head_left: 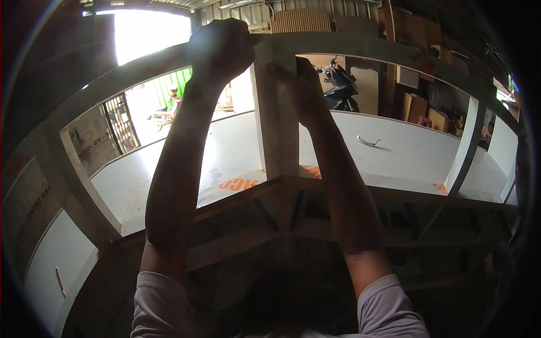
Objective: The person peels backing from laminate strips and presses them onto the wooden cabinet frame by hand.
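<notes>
A large frame of grey boards stands before me, with a curved top rail [360,44] and a wide upright post [274,124] in its middle. My left hand [224,49] is raised to the top rail, just left of the post. Its fingers are curled into a fist, and whatever they hold is hidden in shadow. Lower and to the right, my right hand [300,87] grips the upper part of the post. Its thumb lies across the front, while some fingers go behind the right edge.
White panels [406,143] with orange print lie beyond the frame. On them rests a curved metal piece [369,141]. A pencil-like stick [60,281] lies at far left. Dark crossbars [236,248] run below my arms. A motorcycle [340,87] and leaning boards [414,108] stand behind.
</notes>
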Demonstrator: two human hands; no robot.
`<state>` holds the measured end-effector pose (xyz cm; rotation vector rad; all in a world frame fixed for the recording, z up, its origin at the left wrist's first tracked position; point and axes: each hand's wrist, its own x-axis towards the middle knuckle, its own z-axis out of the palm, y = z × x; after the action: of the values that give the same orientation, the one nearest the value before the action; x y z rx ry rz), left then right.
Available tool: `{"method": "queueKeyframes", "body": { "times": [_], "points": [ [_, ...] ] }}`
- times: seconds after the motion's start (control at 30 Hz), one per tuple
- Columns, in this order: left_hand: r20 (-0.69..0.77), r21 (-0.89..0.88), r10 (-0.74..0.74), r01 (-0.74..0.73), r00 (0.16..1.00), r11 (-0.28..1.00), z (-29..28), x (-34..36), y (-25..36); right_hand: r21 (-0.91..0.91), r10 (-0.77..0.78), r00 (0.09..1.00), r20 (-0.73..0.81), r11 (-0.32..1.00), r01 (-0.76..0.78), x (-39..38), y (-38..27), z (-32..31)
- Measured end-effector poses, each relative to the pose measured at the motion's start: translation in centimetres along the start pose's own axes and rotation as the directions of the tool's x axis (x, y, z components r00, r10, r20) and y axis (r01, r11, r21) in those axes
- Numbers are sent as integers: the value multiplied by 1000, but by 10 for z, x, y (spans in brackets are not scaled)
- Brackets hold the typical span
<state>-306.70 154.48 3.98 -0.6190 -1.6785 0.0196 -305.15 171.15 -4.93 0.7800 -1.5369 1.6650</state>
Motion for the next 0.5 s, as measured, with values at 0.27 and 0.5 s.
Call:
{"method": "queueKeyframes", "body": {
  "times": [0.27,0.5],
  "points": [
    [-67,-63,41,-46,997,997,7,-2,-10,-251,73,945,-319,955,-159,33,3,9],
    [-94,-166,-101,84,991,982,-6,-2,-3,-317,-26,977,-214,948,-44,14,-14,10]
  ]
}}
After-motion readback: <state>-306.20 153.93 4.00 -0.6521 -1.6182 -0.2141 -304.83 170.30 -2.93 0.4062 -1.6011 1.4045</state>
